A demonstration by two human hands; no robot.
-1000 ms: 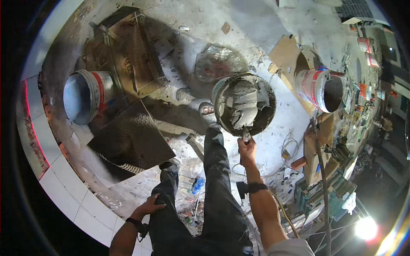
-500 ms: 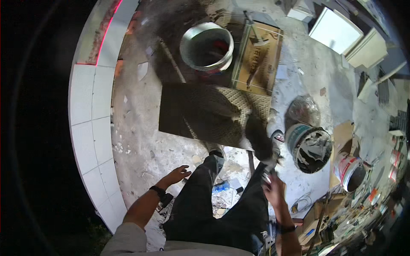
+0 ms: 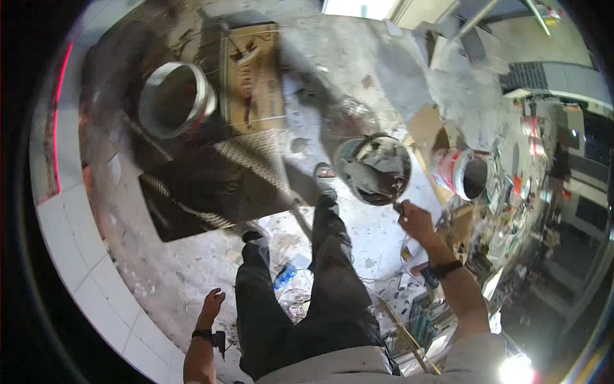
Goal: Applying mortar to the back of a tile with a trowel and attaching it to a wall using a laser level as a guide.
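Note:
My right hand is closed round the handle of a trowel. It is at the near right rim of a bucket of grey mortar, with the trowel's blade over or in the mortar; where the blade ends I cannot make out. My left hand hangs beside my left leg, empty, its fingers loosely bent and apart. Ahead of my feet lies a dark rectangular slab, partly covered with ridged grey mortar and crossed by shadow.
Beyond the slab stand a white bucket and a cardboard box with a hammer on it. Another white and red bucket is to the right, near clutter. A blue bottle lies between my legs. White tiles edge the left side.
My right hand has moved with the trowel from the slab's near right corner over to the mortar bucket. The view has swung to the right. My left hand has dropped nearer my body.

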